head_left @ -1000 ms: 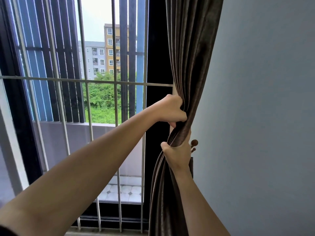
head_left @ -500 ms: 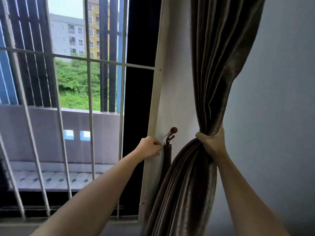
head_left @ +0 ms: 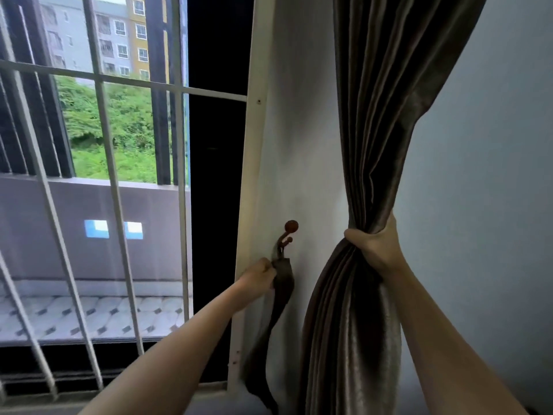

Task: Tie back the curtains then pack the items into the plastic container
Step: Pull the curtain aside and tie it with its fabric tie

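1. While the right hand (head_left: 375,248) is wrapped tight round the brown curtain (head_left: 383,115), squeezing the folds into one bunch about halfway up, the left hand (head_left: 258,275) is off to the side pinching the top of the tieback strap (head_left: 284,283), fingers curled on it.
2. So both hands are closed on fabric: one on the curtain, one on the strap.
3. The strap looks like the same brown cloth as the curtain. It hangs from a dark hook (head_left: 291,227) with round reddish-brown knobs, on the strip of wall (head_left: 305,145) just beside the window frame (head_left: 250,175). The rest of it dangles down the wall toward the bottom of the view.
4. Strap and curtain are apart, with a bare stretch of white wall between them. The strap isn't round the curtain yet.
5. Above the right hand the curtain fans out up and to the right. Below it, a thick column of pleats drops out of view.
6. Right of the curtain it's just plain pale wall.
7. Left of the hook you get the white window frame, then a dark gap, then white metal bars (head_left: 110,163) across the window.
8. Through the bars: a grey balcony wall (head_left: 36,229), a tiled balcony floor (head_left: 89,316), green bushes (head_left: 131,121) and apartment blocks (head_left: 71,31) further off.
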Tool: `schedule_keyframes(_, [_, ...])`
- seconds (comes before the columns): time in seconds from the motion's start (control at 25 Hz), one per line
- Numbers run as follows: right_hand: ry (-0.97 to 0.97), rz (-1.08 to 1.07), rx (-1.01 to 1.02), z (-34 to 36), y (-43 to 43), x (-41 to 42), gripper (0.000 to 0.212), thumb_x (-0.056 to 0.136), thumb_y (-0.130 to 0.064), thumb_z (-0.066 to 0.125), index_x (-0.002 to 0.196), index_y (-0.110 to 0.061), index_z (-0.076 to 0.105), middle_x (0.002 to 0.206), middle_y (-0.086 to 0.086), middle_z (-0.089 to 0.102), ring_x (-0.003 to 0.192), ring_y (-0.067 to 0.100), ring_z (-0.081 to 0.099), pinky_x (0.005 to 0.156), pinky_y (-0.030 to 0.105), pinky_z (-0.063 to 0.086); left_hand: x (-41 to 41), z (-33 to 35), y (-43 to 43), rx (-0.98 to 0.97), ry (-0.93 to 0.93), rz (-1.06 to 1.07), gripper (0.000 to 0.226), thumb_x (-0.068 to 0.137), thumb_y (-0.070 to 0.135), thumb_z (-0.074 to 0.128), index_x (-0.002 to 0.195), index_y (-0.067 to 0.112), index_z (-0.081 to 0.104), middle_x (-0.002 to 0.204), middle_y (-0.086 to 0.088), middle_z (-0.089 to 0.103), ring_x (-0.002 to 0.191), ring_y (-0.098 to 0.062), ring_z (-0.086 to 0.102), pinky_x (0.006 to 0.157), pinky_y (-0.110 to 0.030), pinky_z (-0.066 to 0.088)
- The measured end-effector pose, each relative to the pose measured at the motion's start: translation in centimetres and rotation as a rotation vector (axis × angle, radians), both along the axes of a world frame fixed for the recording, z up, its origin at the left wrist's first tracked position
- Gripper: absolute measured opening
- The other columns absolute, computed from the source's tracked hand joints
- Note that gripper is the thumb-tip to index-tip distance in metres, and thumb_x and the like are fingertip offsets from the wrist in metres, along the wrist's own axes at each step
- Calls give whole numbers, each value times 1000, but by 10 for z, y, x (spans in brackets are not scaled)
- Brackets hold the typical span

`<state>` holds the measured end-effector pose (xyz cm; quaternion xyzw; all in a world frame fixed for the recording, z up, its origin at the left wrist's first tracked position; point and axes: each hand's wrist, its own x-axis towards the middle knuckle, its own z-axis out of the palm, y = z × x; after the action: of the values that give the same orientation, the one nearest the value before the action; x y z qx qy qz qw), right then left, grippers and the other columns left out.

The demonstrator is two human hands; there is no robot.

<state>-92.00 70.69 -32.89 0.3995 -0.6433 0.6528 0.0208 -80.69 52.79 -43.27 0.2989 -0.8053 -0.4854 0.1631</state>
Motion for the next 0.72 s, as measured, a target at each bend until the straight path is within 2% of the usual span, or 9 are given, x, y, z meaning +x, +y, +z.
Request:
schedule_keyframes(0.08, [-6, 42, 5, -4, -14, 4, 46, 58, -3, 65, 101, -7, 49, 81, 8, 54, 70, 16, 58, 60, 23, 52, 19, 10, -9, 252, 122, -7, 26, 96, 21, 38, 77, 13, 54, 74, -6, 54, 67, -18, 53, 64, -28, 44])
schedule_keyframes(0.16, [2, 88, 13, -7, -32, 12, 50, 59, -2, 66, 105, -8, 48, 86, 6, 54, 76, 16, 59, 63, 20, 52, 41, 33, -20, 299, 131, -52, 26, 94, 25, 49, 80, 11, 65, 70, -2, 62, 65, -14, 58, 60, -23, 46])
schedule_keyframes(0.24, [6, 134, 17, -12, -51, 22, 52, 58, -3, 67, 106, -8, 48, 87, 4, 54, 80, 16, 59, 64, 21, 51, 63, 58, -31, 145, 12, -149, 23, 88, 28, 60, 82, 8, 70, 69, 0, 65, 65, -12, 61, 58, -20, 47])
schedule_keyframes(0.32, [-7, 165, 8, -17, -68, 34, 59, 55, -5, 72, 109, -4, 47, 92, 11, 57, 85, 23, 62, 67, 32, 56, 80, 76, -40, -25, -102, -198, 26, 84, 29, 66, 81, 4, 70, 67, -1, 61, 61, -11, 58, 55, -19, 44])
schedule_keyframes(0.4, [-1, 176, -12, -22, -81, 47, 73, 53, -9, 74, 120, -5, 43, 105, 17, 57, 98, 30, 62, 78, 42, 57, 93, 88, -42, -145, -170, -213, 36, 79, 34, 69, 83, -2, 66, 67, -5, 55, 61, -15, 51, 55, -22, 38])
schedule_keyframes(0.48, [22, 165, -25, -24, -90, 61, 78, 54, -12, 73, 125, -6, 41, 109, 11, 56, 102, 24, 60, 83, 35, 54, 104, 98, -36, -202, -200, -215, 42, 76, 38, 71, 82, -3, 64, 66, -7, 52, 60, -16, 47, 54, -24, 35])
schedule_keyframes(0.6, [15, 149, -16, -23, -98, 83, 80, 57, -8, 70, 129, -8, 36, 103, -3, 54, 95, 9, 61, 78, 22, 53, 121, 110, -27, -149, -187, -207, 36, 76, 34, 73, 80, -1, 68, 66, -5, 59, 59, -13, 54, 59, -24, 43])
schedule_keyframes(0.72, [31, 153, -2, -19, -105, 105, 92, 61, -3, 71, 140, -13, 26, 108, -10, 52, 92, -9, 58, 73, 5, 47, 137, 114, -25, -287, -220, -145, 33, 75, 31, 73, 78, -1, 67, 65, -5, 57, 60, -14, 52, 58, -24, 39])
